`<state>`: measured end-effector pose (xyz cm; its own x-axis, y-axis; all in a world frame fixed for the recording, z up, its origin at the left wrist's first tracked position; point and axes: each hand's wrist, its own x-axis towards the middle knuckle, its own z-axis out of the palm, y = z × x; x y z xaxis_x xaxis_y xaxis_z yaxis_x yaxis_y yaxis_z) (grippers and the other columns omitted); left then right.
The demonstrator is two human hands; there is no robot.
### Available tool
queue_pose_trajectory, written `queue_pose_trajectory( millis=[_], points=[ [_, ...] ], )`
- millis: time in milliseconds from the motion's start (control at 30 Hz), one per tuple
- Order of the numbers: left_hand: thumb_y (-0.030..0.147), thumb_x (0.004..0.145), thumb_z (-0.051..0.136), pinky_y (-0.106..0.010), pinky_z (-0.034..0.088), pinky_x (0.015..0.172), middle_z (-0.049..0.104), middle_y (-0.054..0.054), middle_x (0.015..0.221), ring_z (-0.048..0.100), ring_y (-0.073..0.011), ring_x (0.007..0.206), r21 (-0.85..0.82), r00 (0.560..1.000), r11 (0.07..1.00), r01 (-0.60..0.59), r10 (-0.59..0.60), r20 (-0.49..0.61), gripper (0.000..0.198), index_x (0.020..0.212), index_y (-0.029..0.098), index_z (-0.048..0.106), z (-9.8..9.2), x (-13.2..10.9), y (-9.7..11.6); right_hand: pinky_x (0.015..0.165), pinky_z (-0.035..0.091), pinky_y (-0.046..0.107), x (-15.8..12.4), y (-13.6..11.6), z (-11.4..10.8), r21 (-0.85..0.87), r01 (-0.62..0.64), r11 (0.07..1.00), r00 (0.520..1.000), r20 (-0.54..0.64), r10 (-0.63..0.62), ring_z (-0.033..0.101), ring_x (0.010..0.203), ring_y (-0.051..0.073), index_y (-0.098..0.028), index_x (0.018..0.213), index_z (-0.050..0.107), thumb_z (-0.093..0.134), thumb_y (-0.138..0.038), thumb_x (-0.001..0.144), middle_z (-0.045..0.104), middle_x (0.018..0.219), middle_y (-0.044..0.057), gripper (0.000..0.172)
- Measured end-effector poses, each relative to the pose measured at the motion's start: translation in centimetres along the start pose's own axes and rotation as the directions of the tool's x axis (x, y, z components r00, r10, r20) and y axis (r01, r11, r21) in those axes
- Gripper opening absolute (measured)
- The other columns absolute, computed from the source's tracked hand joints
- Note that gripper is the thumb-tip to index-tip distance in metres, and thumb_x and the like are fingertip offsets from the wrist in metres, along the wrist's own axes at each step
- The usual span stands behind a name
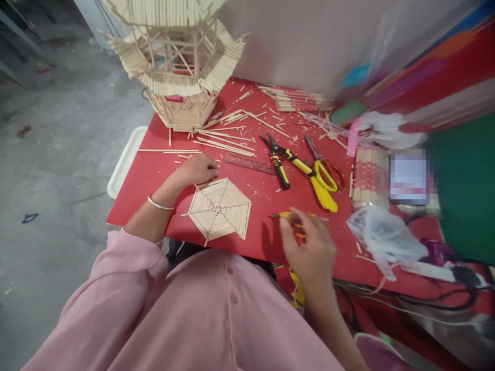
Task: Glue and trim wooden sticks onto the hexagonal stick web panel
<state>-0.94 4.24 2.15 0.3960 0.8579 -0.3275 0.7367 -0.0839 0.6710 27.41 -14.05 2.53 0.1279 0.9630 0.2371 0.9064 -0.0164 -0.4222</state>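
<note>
My left hand (201, 169) is curled on the table just beyond the upper left edge of a six-sided panel of thin wooden sticks (220, 208). Its fingertips are turned away, so what they pinch, if anything, is hidden. The panel lies flat near the front edge, with a few stick ends jutting out on its left. To the right of the panel, my right hand (311, 247) has thumb and fingers around a yellow and orange glue gun (286, 215). The dark nozzle points left and a clear glue stick shows behind; the handle is hidden by the hand.
A tiered stick model (185, 67) stands at the back left. Loose sticks (228, 141), a clear ruler (249, 163), pliers (279, 162) and yellow-handled scissors (323, 170) lie beyond the panel. Bundled sticks (369, 178), a plastic bag (386, 234) and a power strip (429, 271) sit right.
</note>
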Motion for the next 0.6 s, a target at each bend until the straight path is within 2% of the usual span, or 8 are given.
queue_pose_trajectory(
  millis=[67, 133, 200, 333, 400, 467, 533, 600],
  points=[
    [0.017, 0.081, 0.058, -0.029, 0.039, 0.064, 0.072, -0.004, 0.068, 0.061, -0.0145, 0.064, 0.002, 0.999, 1.0, 0.021, -0.021, -0.032, 0.018, 0.069, 0.017, 0.072, -0.2, -0.3, 0.4, 0.09, 0.054, 0.039, 1.5, -1.9, 1.6, 0.141, 0.079, 0.987, 0.987, 0.127, -0.097, 0.07, 0.098, 0.025, -0.019, 0.121, 0.072, 0.051, -0.045, 0.103, 0.076, 0.11, 0.013, 0.038],
    [0.014, 0.08, 0.057, -0.029, 0.038, 0.066, 0.071, -0.003, 0.067, 0.06, -0.0147, 0.065, 0.018, 0.999, 1.0, 0.018, -0.017, -0.05, 0.02, 0.065, 0.017, 0.07, -0.3, -0.6, 0.8, 0.094, 0.052, 0.041, 3.5, -3.3, 3.1, 0.106, 0.121, 0.987, 0.971, 0.194, -0.14, 0.069, 0.108, 0.027, -0.02, 0.116, 0.074, 0.051, -0.04, 0.102, 0.076, 0.115, 0.014, 0.034],
    [0.013, 0.079, 0.058, -0.029, 0.037, 0.065, 0.068, -0.002, 0.062, 0.059, -0.0146, 0.064, 0.037, 0.999, 0.999, 0.013, -0.011, -0.046, 0.021, 0.061, 0.017, 0.066, -0.4, -0.8, 1.1, 0.094, 0.05, 0.041, 5.8, -4.4, 4.2, 0.029, 0.134, 0.991, 0.944, 0.299, -0.136, 0.067, 0.112, 0.029, -0.02, 0.114, 0.075, 0.053, -0.037, 0.101, 0.075, 0.117, 0.014, 0.031],
    [0.016, 0.081, 0.06, -0.031, 0.035, 0.065, 0.065, -0.003, 0.059, 0.056, -0.0154, 0.063, 0.088, 0.997, 0.995, 0.05, -0.045, -0.068, 0.025, 0.057, 0.018, 0.063, -0.7, -0.9, 1.1, 0.082, 0.047, 0.036, 10.0, -5.7, 5.0, -0.017, 0.089, 0.996, 0.837, 0.544, -0.065, 0.069, 0.102, 0.027, -0.021, 0.105, 0.076, 0.061, -0.043, 0.098, 0.078, 0.108, 0.011, 0.028],
    [0.02, 0.084, 0.061, -0.031, 0.035, 0.066, 0.063, -0.003, 0.059, 0.055, -0.0163, 0.064, 0.127, 0.996, 0.99, 0.064, -0.055, -0.076, 0.027, 0.056, 0.018, 0.063, -0.8, -0.8, 0.9, 0.079, 0.047, 0.035, 10.9, -5.7, 4.9, -0.003, 0.065, 0.998, 0.825, 0.563, -0.052, 0.07, 0.099, 0.027, -0.021, 0.101, 0.076, 0.062, -0.044, 0.097, 0.079, 0.106, 0.01, 0.027],
    [0.022, 0.086, 0.061, -0.031, 0.035, 0.066, 0.061, -0.004, 0.058, 0.057, -0.0176, 0.066, 0.161, 0.995, 0.984, 0.072, -0.059, -0.08, 0.029, 0.058, 0.018, 0.064, -1.0, -0.7, 0.8, 0.082, 0.049, 0.037, 10.5, -5.1, 4.5, 0.064, 0.044, 0.997, 0.862, 0.502, -0.07, 0.07, 0.099, 0.027, -0.021, 0.1, 0.075, 0.059, -0.042, 0.097, 0.079, 0.106, 0.01, 0.027],
    [0.024, 0.088, 0.06, -0.032, 0.038, 0.069, 0.062, -0.006, 0.062, 0.06, -0.0201, 0.073, 0.199, 0.99, 0.975, 0.095, -0.072, -0.123, 0.028, 0.061, 0.018, 0.066, -1.1, -0.8, 0.6, 0.086, 0.052, 0.04, 8.9, -4.0, 3.7, 0.18, -0.018, 0.983, 0.905, 0.42, -0.061, 0.072, 0.099, 0.027, -0.021, 0.102, 0.075, 0.057, -0.041, 0.097, 0.079, 0.107, 0.011, 0.028],
    [0.026, 0.088, 0.061, -0.032, 0.04, 0.072, 0.065, -0.009, 0.07, 0.063, -0.0235, 0.082, 0.238, 0.977, 0.961, 0.14, -0.096, -0.188, 0.027, 0.063, 0.018, 0.066, -1.1, -1.1, 0.3, 0.089, 0.057, 0.044, 6.2, -2.8, 2.7, 0.312, -0.174, 0.934, 0.909, 0.416, 0.03, 0.074, 0.1, 0.027, -0.022, 0.107, 0.075, 0.061, -0.047, 0.095, 0.08, 0.11, 0.011, 0.031]
  ],
)
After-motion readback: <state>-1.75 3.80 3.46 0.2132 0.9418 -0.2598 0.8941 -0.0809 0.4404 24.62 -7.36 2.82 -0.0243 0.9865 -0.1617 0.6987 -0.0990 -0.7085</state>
